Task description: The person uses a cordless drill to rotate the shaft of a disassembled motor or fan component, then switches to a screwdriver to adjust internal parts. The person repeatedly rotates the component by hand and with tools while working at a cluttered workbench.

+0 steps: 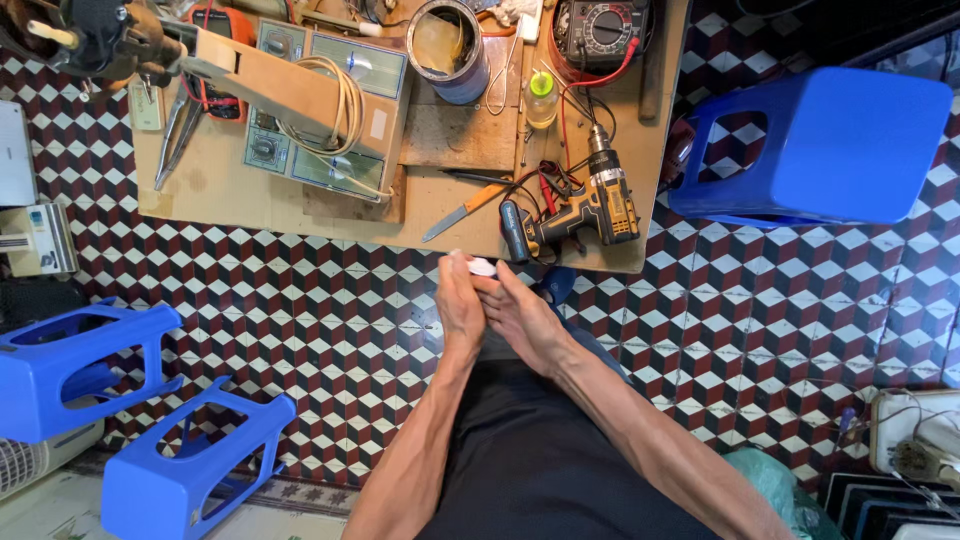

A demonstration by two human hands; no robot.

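Both hands meet just at the near edge of the low wooden table (200, 190), over the patterned tile floor. Left hand (460, 305) and right hand (520, 315) are closed together around a small white round piece (482, 266), pinched at the fingertips; what the piece is cannot be told at this size. Judged step: fine fingertip work on that piece, held in the air rather than set down. The next move would call for a steady pinch and a tool within reach: the cordless drill (590, 210) lies just beyond the hands, the orange-handled knife (462, 212) to its left. Containers: a blue can (450, 45) at the far side stands open, contents dim, apparently a yellowish residue; a small clear bottle with a green cap (541, 98) holds pale liquid.
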